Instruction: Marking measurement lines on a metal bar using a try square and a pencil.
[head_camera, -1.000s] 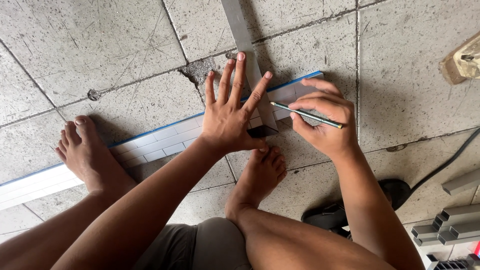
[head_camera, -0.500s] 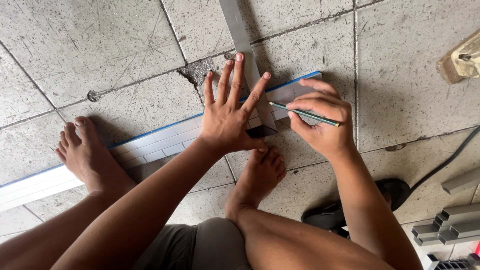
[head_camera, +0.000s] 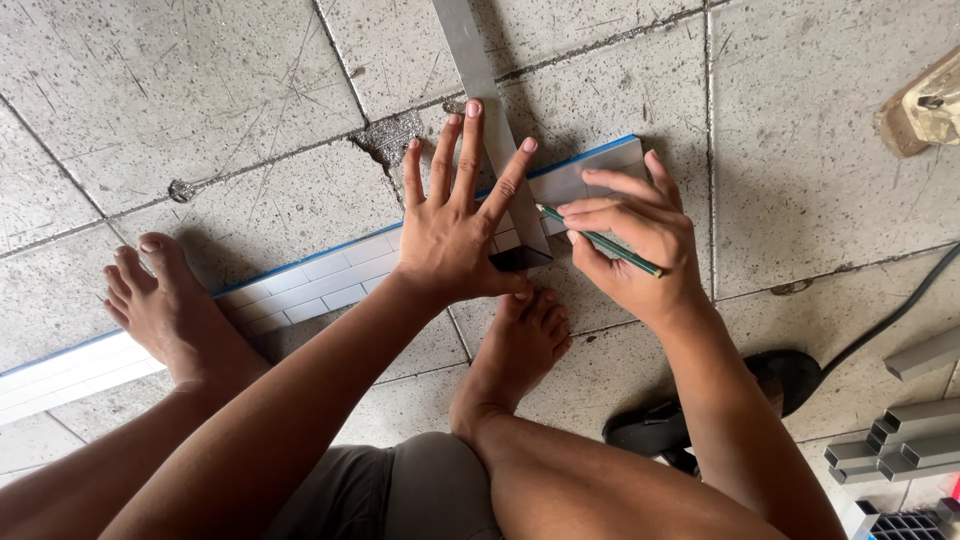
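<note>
A: Two hands on the job. Long pale strip (head_camera: 330, 275) with a blue edge lies flat on the tiled floor (head_camera: 250, 120), running diagonally from lower left to upper right.

B: Left hand?

A: Left hand (head_camera: 455, 235) is flat, fingers spread wide, gripping nothing, pressing down on a metal square (head_camera: 490, 110) laid across the strip. Blade runs up toward the top of frame; dark stock end sits just beside the thumb.

B: Right?

A: Right hand (head_camera: 635, 240) has its fingers curled round a green pencil (head_camera: 598, 240), tip at the blade's edge on the strip.

B: Surroundings?

A: Bare feet: one (head_camera: 165, 310) against the strip at left, one (head_camera: 520, 345) just below the left hand. Dark sandal (head_camera: 770, 385) near the right forearm, black cable (head_camera: 880, 320) past it. Grey channel offcuts (head_camera: 900, 430) stacked at lower right.
</note>
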